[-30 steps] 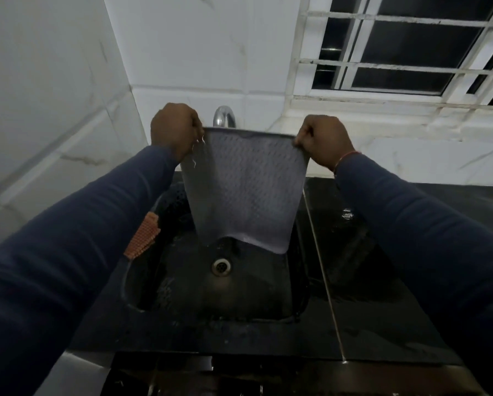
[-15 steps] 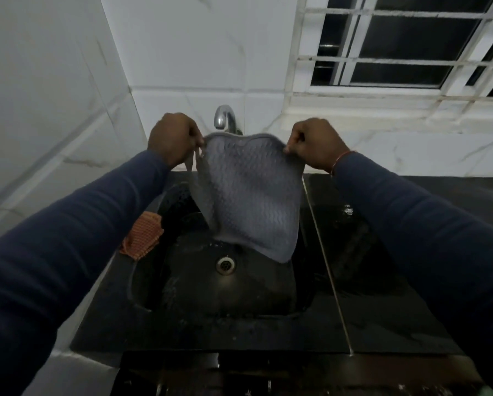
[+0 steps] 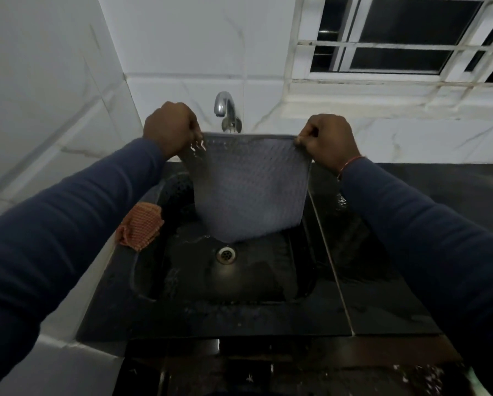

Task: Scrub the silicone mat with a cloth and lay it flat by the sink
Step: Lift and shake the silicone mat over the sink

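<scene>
Here, over my sink [image 3: 182, 284] hangs the silicone mat [image 3: 251, 190].
Orange cloth [image 3: 141, 224] on the left rim; beyond it, my left hand [image 3: 169, 127] and right hand [image 3: 329, 141] each grip a top corner, holding the mat upright before the tap [image 3: 225, 105].

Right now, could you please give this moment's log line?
left hand, right hand: grip mat top corners | mat: hangs over sink | cloth: left rim

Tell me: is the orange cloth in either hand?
No, the orange cloth lies on the sink's left rim, while the left hand and right hand each grip a top corner of the silicone mat.
</scene>
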Tool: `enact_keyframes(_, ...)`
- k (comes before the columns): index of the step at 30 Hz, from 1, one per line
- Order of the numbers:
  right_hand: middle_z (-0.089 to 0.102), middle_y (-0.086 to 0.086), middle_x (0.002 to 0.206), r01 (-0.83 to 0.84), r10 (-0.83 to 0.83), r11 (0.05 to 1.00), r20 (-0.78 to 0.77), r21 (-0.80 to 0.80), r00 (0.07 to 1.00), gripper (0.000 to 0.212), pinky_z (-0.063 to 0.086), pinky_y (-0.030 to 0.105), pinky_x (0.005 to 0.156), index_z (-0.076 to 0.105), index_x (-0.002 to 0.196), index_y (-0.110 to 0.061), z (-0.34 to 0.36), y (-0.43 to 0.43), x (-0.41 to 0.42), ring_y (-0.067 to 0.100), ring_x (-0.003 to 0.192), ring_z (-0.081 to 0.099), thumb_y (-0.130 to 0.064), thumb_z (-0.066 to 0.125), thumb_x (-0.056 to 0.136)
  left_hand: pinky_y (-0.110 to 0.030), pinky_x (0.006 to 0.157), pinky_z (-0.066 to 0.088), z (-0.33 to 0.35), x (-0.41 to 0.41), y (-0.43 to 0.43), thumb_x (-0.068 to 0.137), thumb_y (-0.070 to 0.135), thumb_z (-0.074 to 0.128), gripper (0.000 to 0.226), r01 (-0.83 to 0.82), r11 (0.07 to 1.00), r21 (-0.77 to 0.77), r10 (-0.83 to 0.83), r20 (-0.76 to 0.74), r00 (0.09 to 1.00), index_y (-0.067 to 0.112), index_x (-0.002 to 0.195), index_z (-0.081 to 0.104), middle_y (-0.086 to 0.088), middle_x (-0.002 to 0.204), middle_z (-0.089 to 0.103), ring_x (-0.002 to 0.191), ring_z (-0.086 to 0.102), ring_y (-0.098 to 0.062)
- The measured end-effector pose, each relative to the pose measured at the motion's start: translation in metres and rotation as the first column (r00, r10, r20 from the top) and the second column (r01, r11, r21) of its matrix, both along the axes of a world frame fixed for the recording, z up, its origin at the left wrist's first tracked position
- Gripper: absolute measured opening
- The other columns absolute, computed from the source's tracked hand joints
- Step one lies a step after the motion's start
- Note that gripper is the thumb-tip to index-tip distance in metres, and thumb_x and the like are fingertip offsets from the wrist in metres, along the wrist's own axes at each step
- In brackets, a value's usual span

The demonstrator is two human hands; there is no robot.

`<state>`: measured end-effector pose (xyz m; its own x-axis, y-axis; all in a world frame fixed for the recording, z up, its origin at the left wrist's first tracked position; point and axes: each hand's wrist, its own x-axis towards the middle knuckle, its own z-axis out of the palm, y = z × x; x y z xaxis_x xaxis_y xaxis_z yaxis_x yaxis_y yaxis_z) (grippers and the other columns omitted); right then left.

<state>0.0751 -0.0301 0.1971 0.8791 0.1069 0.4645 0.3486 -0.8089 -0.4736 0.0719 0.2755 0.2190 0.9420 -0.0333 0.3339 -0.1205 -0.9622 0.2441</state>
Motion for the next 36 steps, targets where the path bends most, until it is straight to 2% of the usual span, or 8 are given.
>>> enact_keyframes(6, 0.062, -0.005, 0.076, -0.04, 0.052, 0.997, -0.189, 0.066, 0.981, 0.014, 0.035, 0.003, 0.055, 0.061, 0.076, -0.012, -0.011, -0.011, -0.021, 0.005, 0.071, 0.057, -0.014, 0.072, 0.083, -0.036, 0.072, 0.051, 0.003, 0.004, -0.016, 0.083, 0.02, 0.069, 0.006, -0.008, 0.998, -0.067, 0.012, 0.062, 0.998, 0.015, 0.084, 0.073, -0.008, 0.084, 0.07, 0.079, 0.064, -0.029)
enact_keyframes(12, 0.067, 0.009, 0.073, 0.067, 0.101, 0.916, -0.391, 0.395, 0.915, 0.007, 0.051, 0.026, 0.042, 0.054, 0.094, -0.007, -0.019, -0.067, -0.057, 0.015, 0.052, 0.067, -0.009, 0.061, 0.093, -0.035, 0.076, 0.049, 0.013, 0.029, -0.097, 0.081, 0.013, 0.069, 0.01, 0.127, 0.992, 0.018, -0.128, 0.078, 0.989, 0.008, 0.087, 0.074, -0.016, 0.089, 0.07, 0.087, 0.064, -0.035)
enact_keyframes(20, 0.069, 0.008, 0.091, 0.422, -0.076, 0.532, -0.455, 0.734, 0.887, 0.016, 0.054, 0.02, 0.051, 0.067, 0.103, -0.011, -0.051, -0.237, -0.113, 0.012, 0.069, 0.067, -0.005, 0.056, 0.093, -0.023, 0.101, 0.028, 0.01, 0.062, -0.335, 0.088, 0.015, 0.059, 0.052, 0.656, 0.735, -0.17, -0.663, 0.02, 0.748, 0.009, 0.138, 0.046, -0.016, 0.142, 0.039, 0.126, 0.04, -0.018)
enact_keyframes(23, 0.066, 0.013, 0.098, 0.652, -0.18, 0.472, -0.659, 0.594, 0.731, 0.025, 0.053, 0.02, 0.049, 0.062, 0.117, -0.003, -0.119, -0.308, -0.13, 0.019, 0.076, 0.063, 0.0, 0.052, 0.094, -0.037, 0.111, 0.027, -0.084, 0.045, -0.358, 0.089, 0.035, 0.051, 0.062, 0.461, 0.757, -0.463, -0.512, 0.02, 0.859, 0.009, 0.144, 0.037, -0.02, 0.145, 0.038, 0.135, 0.035, -0.032)
enact_keyframes(25, 0.064, 0.019, 0.109, 0.742, -0.2, 0.525, -0.787, 0.417, 0.584, 0.024, 0.055, 0.021, 0.054, 0.062, 0.116, 0.0, -0.171, -0.33, -0.137, 0.023, 0.08, 0.062, -0.001, 0.053, 0.094, -0.045, 0.106, 0.035, -0.168, 0.026, -0.328, 0.089, 0.042, 0.054, 0.067, 0.004, 0.808, -0.589, -0.174, -0.232, 0.957, 0.012, 0.145, 0.034, -0.02, 0.141, 0.043, 0.129, 0.042, -0.037)
enact_keyframes(28, 0.061, 0.025, 0.113, 0.794, -0.262, 0.545, -0.845, 0.269, 0.467, 0.03, 0.051, 0.018, 0.045, 0.056, 0.124, 0.007, -0.218, -0.35, -0.142, 0.018, 0.067, 0.057, -0.002, 0.051, 0.095, -0.045, 0.101, 0.04, -0.265, -0.025, -0.27, 0.082, 0.062, 0.059, 0.086, -0.499, 0.753, -0.429, 0.056, -0.714, 0.698, 0.005, 0.142, 0.035, -0.023, 0.14, 0.044, 0.126, 0.046, -0.039)
enact_keyframes(32, 0.057, 0.014, 0.086, 0.784, -0.223, 0.538, -0.845, 0.309, 0.486, 0.026, 0.049, 0.021, 0.036, 0.06, 0.105, 0.004, -0.224, -0.35, -0.133, 0.018, 0.065, 0.053, -0.021, 0.058, 0.096, -0.031, 0.057, 0.04, -0.292, -0.043, -0.25, 0.087, 0.055, 0.057, 0.054, -0.331, 0.837, -0.437, -0.028, -0.637, 0.77, 0.01, 0.058, 0.055, -0.011, 0.066, 0.057, 0.073, 0.059, -0.028)
enact_keyframes(36, 0.055, 0.012, 0.068, 0.665, -0.307, 0.731, -0.798, 0.15, 0.518, 0.019, 0.039, 0.016, 0.03, 0.06, 0.089, -0.002, -0.207, -0.355, -0.107, 0.019, 0.051, 0.049, -0.02, 0.056, 0.096, -0.032, 0.06, 0.032, -0.256, -0.031, -0.277, 0.095, 0.02, 0.056, 0.036, -0.139, 0.902, -0.408, -0.029, -0.38, 0.925, 0.008, 0.062, 0.049, -0.011, 0.069, 0.052, 0.069, 0.05, -0.022)
